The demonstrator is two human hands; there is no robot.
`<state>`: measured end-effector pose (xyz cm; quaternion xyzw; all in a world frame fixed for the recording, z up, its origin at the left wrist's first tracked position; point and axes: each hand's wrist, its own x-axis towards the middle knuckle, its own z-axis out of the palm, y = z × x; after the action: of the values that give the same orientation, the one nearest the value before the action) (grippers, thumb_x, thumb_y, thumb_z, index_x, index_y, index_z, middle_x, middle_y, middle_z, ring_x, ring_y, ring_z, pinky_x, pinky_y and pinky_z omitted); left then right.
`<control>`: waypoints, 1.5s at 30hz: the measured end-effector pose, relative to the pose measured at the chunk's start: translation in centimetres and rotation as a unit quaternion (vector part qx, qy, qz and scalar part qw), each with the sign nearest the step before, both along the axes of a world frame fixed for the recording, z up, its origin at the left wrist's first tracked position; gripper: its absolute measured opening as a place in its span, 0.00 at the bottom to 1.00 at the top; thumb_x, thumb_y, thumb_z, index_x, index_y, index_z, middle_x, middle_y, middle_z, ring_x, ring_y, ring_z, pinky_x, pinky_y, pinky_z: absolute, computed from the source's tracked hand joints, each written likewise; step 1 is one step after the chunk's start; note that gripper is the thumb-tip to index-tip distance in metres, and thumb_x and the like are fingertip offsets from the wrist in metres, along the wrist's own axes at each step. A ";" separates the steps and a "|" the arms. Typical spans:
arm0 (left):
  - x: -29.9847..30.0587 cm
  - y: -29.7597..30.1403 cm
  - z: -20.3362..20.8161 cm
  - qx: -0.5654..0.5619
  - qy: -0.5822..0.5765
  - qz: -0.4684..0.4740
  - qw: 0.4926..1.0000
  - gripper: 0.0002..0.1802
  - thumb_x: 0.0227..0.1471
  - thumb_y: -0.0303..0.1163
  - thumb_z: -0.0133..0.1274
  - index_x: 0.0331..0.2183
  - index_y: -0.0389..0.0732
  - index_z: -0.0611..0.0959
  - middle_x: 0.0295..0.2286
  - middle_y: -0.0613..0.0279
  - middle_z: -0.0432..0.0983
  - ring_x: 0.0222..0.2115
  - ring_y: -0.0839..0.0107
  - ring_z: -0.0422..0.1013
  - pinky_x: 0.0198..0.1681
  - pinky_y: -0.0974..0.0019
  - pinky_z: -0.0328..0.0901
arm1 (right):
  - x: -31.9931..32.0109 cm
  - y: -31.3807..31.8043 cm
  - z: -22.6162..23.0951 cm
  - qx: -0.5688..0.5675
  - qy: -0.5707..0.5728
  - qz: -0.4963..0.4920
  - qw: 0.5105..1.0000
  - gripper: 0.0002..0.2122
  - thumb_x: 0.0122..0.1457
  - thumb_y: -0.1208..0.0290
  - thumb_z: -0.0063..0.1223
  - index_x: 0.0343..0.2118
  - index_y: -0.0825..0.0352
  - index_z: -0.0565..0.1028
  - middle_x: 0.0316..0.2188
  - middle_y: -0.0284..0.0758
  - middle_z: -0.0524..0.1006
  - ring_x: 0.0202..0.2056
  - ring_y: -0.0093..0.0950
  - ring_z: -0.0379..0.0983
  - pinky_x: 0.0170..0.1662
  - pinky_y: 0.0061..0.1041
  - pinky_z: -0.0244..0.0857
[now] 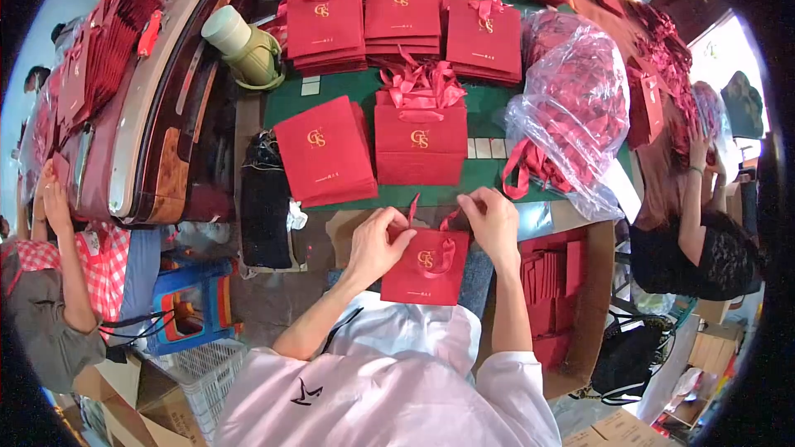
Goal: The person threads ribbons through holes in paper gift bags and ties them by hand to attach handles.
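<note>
head view: a person in a white shirt [373, 389] has a small red gift bag [414, 277] over the lap, at the near edge of a green tabletop [352, 87]. the left hand [377, 244] is narrow, thumb and fingers pinched at the bag's upper left corner, where a ribbon end [412, 205] stands up. the right hand [494, 223] is narrow too, its fingertips drawn together at a red ribbon [450, 219] above the upper right corner. a ribbon loop [448, 259] hangs across the bag's front. just beyond the hands, two stacks of red bags [323, 157] lie side by side, with three more behind them. a clear plastic sack [575, 87] of red ribbon lies to the right; an open carton [592, 314] holds red pieces below.
</note>
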<state>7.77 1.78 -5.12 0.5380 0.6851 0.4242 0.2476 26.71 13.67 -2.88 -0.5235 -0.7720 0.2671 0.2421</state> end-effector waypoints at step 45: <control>-0.8 -1.0 -1.6 -0.085 -0.289 -0.183 0.936 0.28 0.54 0.22 0.57 0.56 0.38 0.69 0.45 0.61 0.74 0.45 0.74 0.72 0.49 0.67 0.67 | 0.7 -1.8 -0.8 -0.340 0.337 0.028 0.878 0.07 0.61 0.70 0.58 0.32 0.69 0.78 0.24 0.23 0.75 0.27 0.12 0.66 0.32 0.15 0.61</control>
<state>7.01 0.83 -6.75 0.4855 0.5071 0.4485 0.5531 27.39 11.84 -3.65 -0.4301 -0.5203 0.6796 0.2870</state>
